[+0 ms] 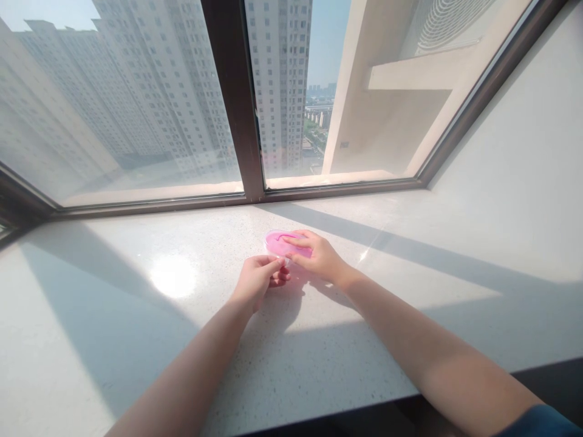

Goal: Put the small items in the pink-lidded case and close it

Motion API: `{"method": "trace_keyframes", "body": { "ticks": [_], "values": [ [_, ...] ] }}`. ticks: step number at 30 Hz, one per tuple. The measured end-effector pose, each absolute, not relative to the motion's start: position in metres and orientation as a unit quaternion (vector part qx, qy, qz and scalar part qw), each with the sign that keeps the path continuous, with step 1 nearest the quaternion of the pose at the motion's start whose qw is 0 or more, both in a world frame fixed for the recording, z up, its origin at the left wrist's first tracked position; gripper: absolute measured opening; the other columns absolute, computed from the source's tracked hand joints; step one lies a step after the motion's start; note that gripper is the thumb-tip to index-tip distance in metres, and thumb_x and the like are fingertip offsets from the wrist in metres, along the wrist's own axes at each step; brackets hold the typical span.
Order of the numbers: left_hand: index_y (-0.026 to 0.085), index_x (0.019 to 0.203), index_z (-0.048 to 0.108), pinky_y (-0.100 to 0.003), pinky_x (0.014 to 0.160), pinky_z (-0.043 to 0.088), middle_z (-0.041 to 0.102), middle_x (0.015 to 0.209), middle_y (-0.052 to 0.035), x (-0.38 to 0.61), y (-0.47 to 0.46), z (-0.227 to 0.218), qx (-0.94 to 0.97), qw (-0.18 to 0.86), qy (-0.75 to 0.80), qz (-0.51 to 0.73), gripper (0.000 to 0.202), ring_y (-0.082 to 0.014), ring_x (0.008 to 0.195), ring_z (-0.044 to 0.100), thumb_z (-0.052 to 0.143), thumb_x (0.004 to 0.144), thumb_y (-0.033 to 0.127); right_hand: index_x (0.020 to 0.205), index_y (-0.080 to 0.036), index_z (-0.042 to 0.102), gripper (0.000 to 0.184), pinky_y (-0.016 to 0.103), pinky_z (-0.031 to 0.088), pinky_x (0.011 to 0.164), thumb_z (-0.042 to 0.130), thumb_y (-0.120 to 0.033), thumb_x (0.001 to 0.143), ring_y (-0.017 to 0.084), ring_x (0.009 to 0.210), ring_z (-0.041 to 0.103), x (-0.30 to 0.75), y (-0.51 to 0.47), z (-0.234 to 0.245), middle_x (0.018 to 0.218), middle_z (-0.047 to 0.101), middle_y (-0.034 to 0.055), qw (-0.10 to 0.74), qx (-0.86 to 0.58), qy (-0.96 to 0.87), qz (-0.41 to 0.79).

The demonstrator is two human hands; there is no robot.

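Two hands are meeting at the centre of the frame, and we are working them together over a small pink container [279, 241]. Our right hand [319, 255] is lying across its right half, fingers loosely curled and spread over the top with the index finger stretched along the lid, apparently pressing it down so it cannot slide. Our left hand [259, 280] is sitting just below and left of it, thumb and fingertips pinched together right at the container's near edge; whether they are gripping the rim or a small tab there we cannot tell, since the spot is too small to read. The remaining fingers of that hand are folded under.

We are keeping the container flat on the pale speckled desk [136, 340], a stone-like ledge running under the window, a little above the middle of the frame and near the window frame [237, 121]. That flat footing seems to be giving both hands something firm to push against.

Sun is coming through the glass, throwing a bright patch left of the hands and long shadow bands across the surface. Beyond the pane, high-rise blocks [150, 79] are filling the upper left, and a white wall [523, 158] is rising at the right.
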State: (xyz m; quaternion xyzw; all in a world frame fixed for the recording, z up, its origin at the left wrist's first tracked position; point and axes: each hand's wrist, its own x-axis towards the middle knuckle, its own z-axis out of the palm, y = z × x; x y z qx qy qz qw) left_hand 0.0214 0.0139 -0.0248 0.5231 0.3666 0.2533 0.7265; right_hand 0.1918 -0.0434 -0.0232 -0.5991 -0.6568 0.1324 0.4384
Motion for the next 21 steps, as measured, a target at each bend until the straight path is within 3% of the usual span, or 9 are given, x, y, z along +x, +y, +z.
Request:
{"method": "trace_keyframes", "body": {
  "ticks": [10, 14, 16, 18, 19, 21],
  "values": [
    [0.014, 0.068, 0.062, -0.027, 0.056, 0.049, 0.062, 0.061, -0.0027, 0.026, 0.01, -0.028, 0.592, 0.651, 0.389, 0.272, 0.024, -0.0137, 0.054, 0.059, 0.064, 0.075, 0.037, 0.12, -0.024, 0.066, 0.053, 0.039, 0.044, 0.095, 0.077, -0.03, 0.069, 0.025, 0.105, 0.059, 0.193, -0.043, -0.023, 0.113, 0.062, 0.0087, 0.445, -0.599, -0.649, 0.151],
    [0.014, 0.069, 0.064, -0.035, 0.061, 0.049, 0.064, 0.061, -0.0052, 0.016, 0.026, -0.029, 0.747, 0.429, 0.438, 0.255, 0.035, -0.0201, 0.058, 0.061, 0.065, 0.074, 0.048, 0.119, -0.025, 0.067, 0.053, 0.038, 0.044, 0.094, 0.078, -0.027, 0.067, 0.025, 0.105, 0.059, 0.191, -0.043, -0.026, 0.115, 0.06, 0.0083, 0.461, -0.595, -0.639, 0.157],
    [0.012, 0.094, 0.066, -0.039, 0.069, 0.051, 0.069, 0.086, -0.0121, 0.011, 0.038, -0.03, 0.784, 0.34, 0.435, 0.284, 0.049, -0.0257, 0.074, 0.065, 0.073, 0.066, 0.052, 0.119, -0.025, 0.067, 0.052, 0.038, 0.045, 0.094, 0.077, -0.025, 0.068, 0.024, 0.105, 0.059, 0.191, -0.043, -0.027, 0.115, 0.06, 0.0082, 0.464, -0.592, -0.638, 0.165],
    [0.014, 0.129, 0.05, -0.043, 0.082, 0.05, 0.057, 0.125, -0.0192, 0.008, 0.049, -0.032, 0.804, 0.329, 0.369, 0.332, 0.082, -0.0313, 0.102, 0.061, 0.079, 0.061, 0.049, 0.119, -0.025, 0.066, 0.052, 0.038, 0.044, 0.095, 0.077, -0.024, 0.068, 0.024, 0.105, 0.058, 0.193, -0.041, -0.027, 0.115, 0.06, 0.0079, 0.462, -0.582, -0.645, 0.177],
    [0.018, 0.139, 0.041, -0.044, 0.091, 0.047, 0.048, 0.137, -0.0188, 0.008, 0.053, -0.033, 0.82, 0.335, 0.316, 0.339, 0.089, -0.0327, 0.116, 0.054, 0.079, 0.063, 0.047, 0.119, -0.025, 0.066, 0.053, 0.039, 0.044, 0.095, 0.077, -0.023, 0.067, 0.024, 0.106, 0.058, 0.194, -0.04, -0.026, 0.115, 0.06, 0.0077, 0.459, -0.574, -0.653, 0.185],
    [0.026, 0.144, 0.035, -0.045, 0.104, 0.038, 0.04, 0.145, -0.0138, 0.008, 0.057, -0.034, 0.847, 0.357, 0.22, 0.327, 0.084, -0.0314, 0.13, 0.043, 0.074, 0.072, 0.041, 0.119, -0.025, 0.066, 0.055, 0.04, 0.043, 0.097, 0.078, -0.022, 0.066, 0.025, 0.107, 0.058, 0.197, -0.037, -0.026, 0.115, 0.061, 0.0073, 0.449, -0.559, -0.668, 0.198]
  ]
}}
